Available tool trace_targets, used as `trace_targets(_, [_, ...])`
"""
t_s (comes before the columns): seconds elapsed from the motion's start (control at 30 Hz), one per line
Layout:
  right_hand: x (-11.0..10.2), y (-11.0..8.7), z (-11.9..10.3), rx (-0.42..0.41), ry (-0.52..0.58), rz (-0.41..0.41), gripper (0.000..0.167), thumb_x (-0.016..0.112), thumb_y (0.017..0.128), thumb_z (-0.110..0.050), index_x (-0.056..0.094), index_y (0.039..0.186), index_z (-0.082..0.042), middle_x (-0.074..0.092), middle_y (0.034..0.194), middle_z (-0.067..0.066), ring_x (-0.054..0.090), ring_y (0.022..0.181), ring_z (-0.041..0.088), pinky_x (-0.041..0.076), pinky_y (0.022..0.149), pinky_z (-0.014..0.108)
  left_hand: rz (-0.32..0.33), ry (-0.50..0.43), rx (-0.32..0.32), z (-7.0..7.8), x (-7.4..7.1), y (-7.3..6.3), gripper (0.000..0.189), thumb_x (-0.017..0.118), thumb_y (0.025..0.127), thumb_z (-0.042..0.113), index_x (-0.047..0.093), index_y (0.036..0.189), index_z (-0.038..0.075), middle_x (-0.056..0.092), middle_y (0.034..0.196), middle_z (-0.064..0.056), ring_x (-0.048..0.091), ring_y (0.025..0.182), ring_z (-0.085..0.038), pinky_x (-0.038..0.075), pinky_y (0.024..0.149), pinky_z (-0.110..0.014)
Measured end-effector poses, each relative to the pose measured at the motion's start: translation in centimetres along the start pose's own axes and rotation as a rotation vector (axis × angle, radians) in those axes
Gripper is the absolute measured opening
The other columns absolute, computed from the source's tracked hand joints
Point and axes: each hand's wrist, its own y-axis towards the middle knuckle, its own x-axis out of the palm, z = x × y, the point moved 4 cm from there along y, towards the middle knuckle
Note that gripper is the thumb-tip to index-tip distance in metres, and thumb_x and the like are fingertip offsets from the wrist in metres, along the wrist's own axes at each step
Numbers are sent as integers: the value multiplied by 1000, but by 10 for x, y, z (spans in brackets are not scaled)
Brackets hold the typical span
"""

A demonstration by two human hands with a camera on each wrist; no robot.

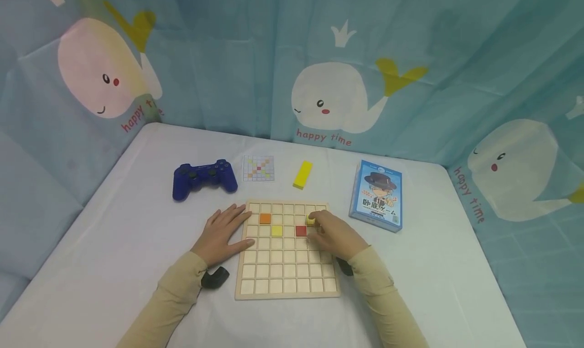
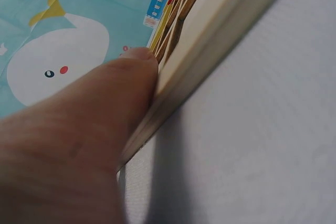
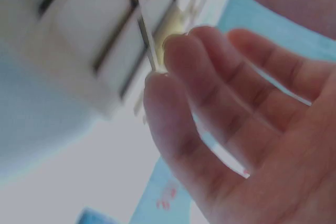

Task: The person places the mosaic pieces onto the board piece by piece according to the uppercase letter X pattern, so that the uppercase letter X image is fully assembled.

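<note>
A wooden grid board [image 1: 287, 296] lies on the table with square cells. In its cells sit an orange tile [image 1: 265, 219], a light yellow tile [image 1: 277, 231] and a red tile [image 1: 301, 231]. My left hand [image 1: 223, 236] rests at the board's left edge, fingers spread; in the left wrist view the thumb [image 2: 118, 85] touches the wooden rim. The right hand [image 1: 335, 234] is over the board's upper right, fingertips at a yellow tile [image 1: 310, 220] they partly cover. In the right wrist view its fingers [image 3: 189, 66] are slightly bent, with the thumb apart from them.
Behind the board are a blue game controller [image 1: 205, 178], a card with a colored grid pattern [image 1: 258, 168] and a yellow bar or stack [image 1: 303, 175]. A blue game box [image 1: 377, 195] lies to the right. A whale-print curtain [image 1: 255, 59] hangs around the table.
</note>
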Motion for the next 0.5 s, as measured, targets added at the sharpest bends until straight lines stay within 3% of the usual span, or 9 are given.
trace_targets(0.2, [-20,-46,23,138,-32,62,41,69,89,-24,57,124,-6,64,103,4,62,86,14,54,78,34,4,3,1,1,-1,0,75,63,86,55,41,146,16,32,155,-8,21,145,-30,7,118,-53])
trace_targets(0.37, [-18,-88,51,257,-64,72,37,72,87,-23,61,118,-8,64,104,1,60,89,12,54,79,34,4,11,4,1,1,-1,75,62,86,56,41,146,16,32,155,-8,21,145,-31,8,118,-53])
trace_targets(0.5, [-14,-112,63,310,15,101,35,72,87,-25,62,117,-11,61,106,-3,57,90,12,53,76,33,14,3,6,1,0,-1,75,62,86,55,41,146,16,32,154,-8,21,145,-31,8,118,-53])
